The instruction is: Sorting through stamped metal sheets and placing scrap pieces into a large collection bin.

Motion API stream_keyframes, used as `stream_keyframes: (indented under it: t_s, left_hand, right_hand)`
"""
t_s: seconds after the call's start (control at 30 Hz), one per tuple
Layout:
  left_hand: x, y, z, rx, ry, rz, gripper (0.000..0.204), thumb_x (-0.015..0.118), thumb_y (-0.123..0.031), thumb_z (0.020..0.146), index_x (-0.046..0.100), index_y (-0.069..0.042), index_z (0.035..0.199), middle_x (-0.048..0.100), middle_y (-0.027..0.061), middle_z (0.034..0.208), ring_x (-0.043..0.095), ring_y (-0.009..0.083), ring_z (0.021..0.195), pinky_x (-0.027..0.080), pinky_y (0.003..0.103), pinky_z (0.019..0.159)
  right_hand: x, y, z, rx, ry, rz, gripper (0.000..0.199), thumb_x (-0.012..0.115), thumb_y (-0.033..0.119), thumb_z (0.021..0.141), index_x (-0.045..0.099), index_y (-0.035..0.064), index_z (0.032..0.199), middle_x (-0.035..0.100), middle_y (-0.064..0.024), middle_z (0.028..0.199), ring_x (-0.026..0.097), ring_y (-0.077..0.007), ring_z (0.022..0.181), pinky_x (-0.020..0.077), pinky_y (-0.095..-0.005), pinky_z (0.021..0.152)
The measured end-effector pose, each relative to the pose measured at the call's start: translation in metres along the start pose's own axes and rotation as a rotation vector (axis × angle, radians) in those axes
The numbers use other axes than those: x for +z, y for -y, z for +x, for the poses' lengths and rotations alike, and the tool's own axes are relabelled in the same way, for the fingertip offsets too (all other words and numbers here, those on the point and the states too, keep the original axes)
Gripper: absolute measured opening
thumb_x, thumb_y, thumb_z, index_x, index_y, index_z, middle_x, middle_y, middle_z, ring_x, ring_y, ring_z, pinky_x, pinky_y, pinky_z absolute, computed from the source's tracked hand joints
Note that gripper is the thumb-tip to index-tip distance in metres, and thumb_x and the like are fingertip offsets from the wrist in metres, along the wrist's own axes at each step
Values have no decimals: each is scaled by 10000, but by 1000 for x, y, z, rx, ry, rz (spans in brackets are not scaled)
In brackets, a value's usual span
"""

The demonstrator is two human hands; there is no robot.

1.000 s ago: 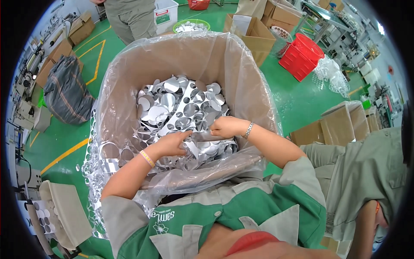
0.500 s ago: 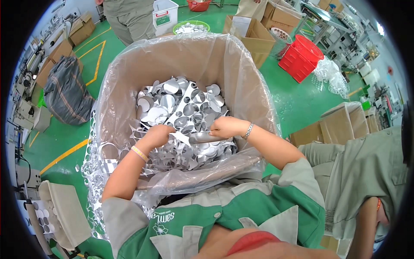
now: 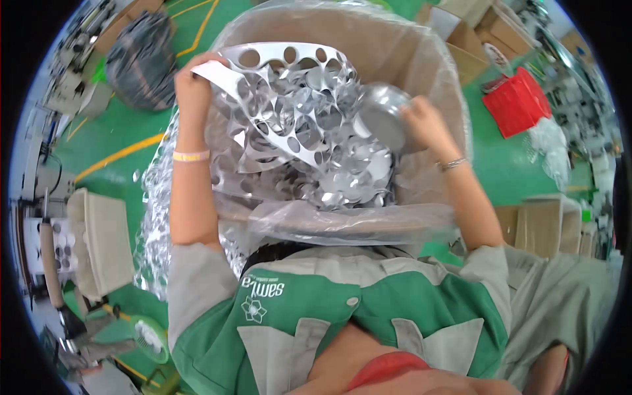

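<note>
A large carton lined with clear plastic [image 3: 431, 85] stands in front of me, holding loose silver discs [image 3: 349, 174] and punched silver sheet scrap. On its left side my left hand [image 3: 193, 84] is closed on the end of a silver strip with round holes [image 3: 271, 131], which spreads over the heap. My right hand [image 3: 424, 126], at the right of the heap, grips the rim of a shiny round metal bowl [image 3: 385, 115]. The bowl is tilted and slightly blurred, so what it holds cannot be made out.
Silver scrap [image 3: 155, 210] hangs down outside the carton's left side. A beige bin [image 3: 102, 243] stands at the left, a dark sack [image 3: 141, 62] at the far left. A red basket [image 3: 517, 102] and open cartons [image 3: 540, 227] are at the right, next to another person's grey clothing [image 3: 559, 296].
My hands have moved apart: the left up and left, stretching the punched strip, the right out to the right with the metal bowl, now turned to show its round shape. The view has shifted.
</note>
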State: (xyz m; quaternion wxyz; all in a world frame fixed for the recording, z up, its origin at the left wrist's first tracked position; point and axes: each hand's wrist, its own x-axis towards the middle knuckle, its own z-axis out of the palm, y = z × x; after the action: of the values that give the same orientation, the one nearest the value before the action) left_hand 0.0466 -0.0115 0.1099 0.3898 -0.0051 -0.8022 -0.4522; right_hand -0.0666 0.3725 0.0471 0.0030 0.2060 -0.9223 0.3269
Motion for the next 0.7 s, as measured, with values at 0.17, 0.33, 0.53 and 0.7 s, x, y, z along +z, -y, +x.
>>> stream_keyframes:
  t_s: [0.17, 0.33, 0.53, 0.7]
  left_hand:
    - [-89, 8, -4, -95, -98, -878, 122, 507, -98, 776, 555, -28, 862, 516, 75, 712, 499, 157, 627, 403, 220, 555]
    - [-110, -13, 11, -91, 90, -848, 180, 522, -95, 782, 529, -87, 962, 505, 80, 761, 499, 155, 639, 419, 199, 478]
    - [-174, -36, 37, -196, 107, -970, 67, 507, -110, 738, 541, -82, 687, 479, 72, 668, 435, 186, 644, 383, 306, 639]
    - [-158, -60, 17, -76, -280, -755, 153, 523, -139, 735, 491, -26, 637, 481, 100, 673, 452, 218, 629, 406, 343, 614]
  right_hand:
    - [-77, 83, 55, -187, -26, 529, 200, 625, 165, 747, 524, 44, 869, 533, 2, 748, 466, -69, 650, 359, -202, 557]
    - [-85, 181, 43, -515, 39, 1834, 282, 551, 201, 801, 534, -12, 986, 598, -114, 920, 569, -228, 871, 455, -369, 798]
    - [169, -69, 75, 88, 331, 167, 517, 631, 328, 718, 520, -54, 1048, 559, -143, 1024, 523, -216, 906, 419, -321, 754]
    - [86, -18, 84, 49, 157, -483, 444, 652, 356, 617, 541, 71, 940, 596, -157, 947, 560, -319, 916, 444, -399, 757]
